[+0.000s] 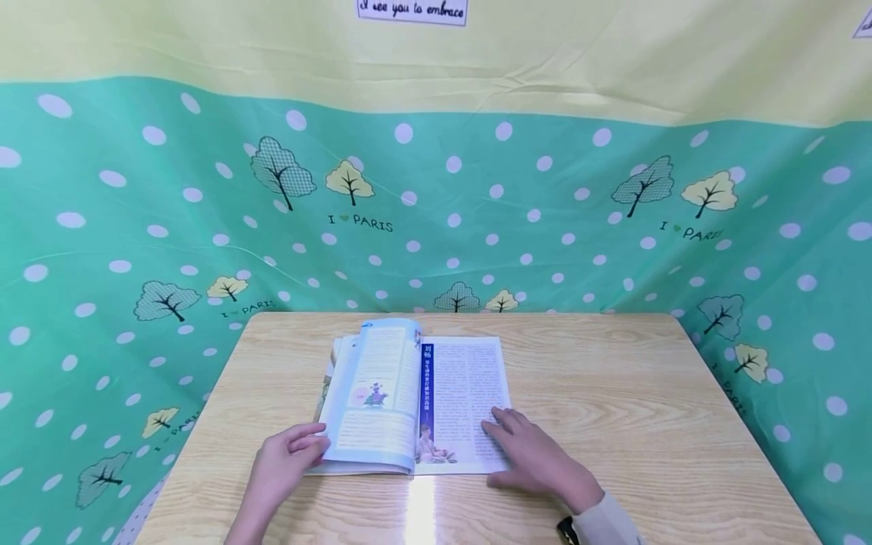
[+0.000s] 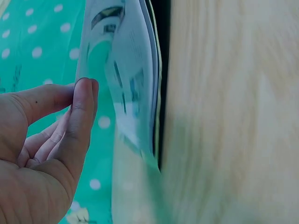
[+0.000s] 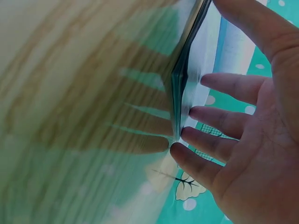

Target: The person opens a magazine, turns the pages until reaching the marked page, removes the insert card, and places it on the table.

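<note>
An open magazine (image 1: pixel 463 401) lies on the wooden table, its right page printed with columns of text and a dark blue title strip. The left page (image 1: pixel 381 371), with a purple picture, is lifted and curves near the spine. My left hand (image 1: pixel 282 462) pinches that page's lower outer corner; in the left wrist view, thumb and fingertips meet on the sheet (image 2: pixel 117 60). My right hand (image 1: pixel 534 454) rests spread over the lower right edge of the magazine. In the right wrist view its fingertips touch the edge of the stacked pages (image 3: pixel 180 88), fingers nearly straight.
The wooden table (image 1: pixel 613 378) extends on both sides of the magazine. A green polka-dot cloth (image 1: pixel 477 250) with printed trees hangs behind and beside it. A dark watch or band (image 1: pixel 567 530) sits at the right wrist, below a light sleeve (image 1: pixel 606 522).
</note>
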Available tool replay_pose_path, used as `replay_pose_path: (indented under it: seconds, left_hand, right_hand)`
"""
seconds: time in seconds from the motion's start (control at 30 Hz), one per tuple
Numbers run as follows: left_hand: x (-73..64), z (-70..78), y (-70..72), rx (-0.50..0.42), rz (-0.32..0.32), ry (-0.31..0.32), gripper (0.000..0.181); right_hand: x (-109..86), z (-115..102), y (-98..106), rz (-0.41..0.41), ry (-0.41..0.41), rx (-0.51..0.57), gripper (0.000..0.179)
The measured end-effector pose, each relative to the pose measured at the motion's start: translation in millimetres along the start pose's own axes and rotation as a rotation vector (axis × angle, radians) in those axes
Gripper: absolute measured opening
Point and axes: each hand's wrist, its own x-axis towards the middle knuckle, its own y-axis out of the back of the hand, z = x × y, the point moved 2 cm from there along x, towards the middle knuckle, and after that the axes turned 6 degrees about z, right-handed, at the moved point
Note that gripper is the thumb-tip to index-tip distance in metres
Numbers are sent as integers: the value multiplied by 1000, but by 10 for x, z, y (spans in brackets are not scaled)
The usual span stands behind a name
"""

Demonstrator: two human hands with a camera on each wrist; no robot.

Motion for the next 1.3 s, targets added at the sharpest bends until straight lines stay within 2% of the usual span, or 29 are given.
replay_pose_path:
  seconds: [0.17,0.47,0.67,0.8,1.03,1.17,1.3]
  left_hand:
    - [19,-137,140,62,16,12,38]
    - [74,-315,252,134,36,23,40]
    - [97,-379,264,110,16,42,41]
    - [104,-390,253,89,16,46,40]
    - [91,-354,233,58,13,55,38]
    - [90,-319,219,58,7,46,42]
    - [88,-267,201,139,20,7,45]
  right_hand:
    - [-24,24,2,-23,9,9,86]
    - [-19,43,-3,-17,19,-3,78]
    - [-25,60,16,-11,56,-14,72]
    - [-33,67,53,-6,67,17,64]
    - [-36,105,101,-12,36,107,50]
    - [-32,137,115,33,17,139,44]
    - [-20,169,113,113,-23,110,42]
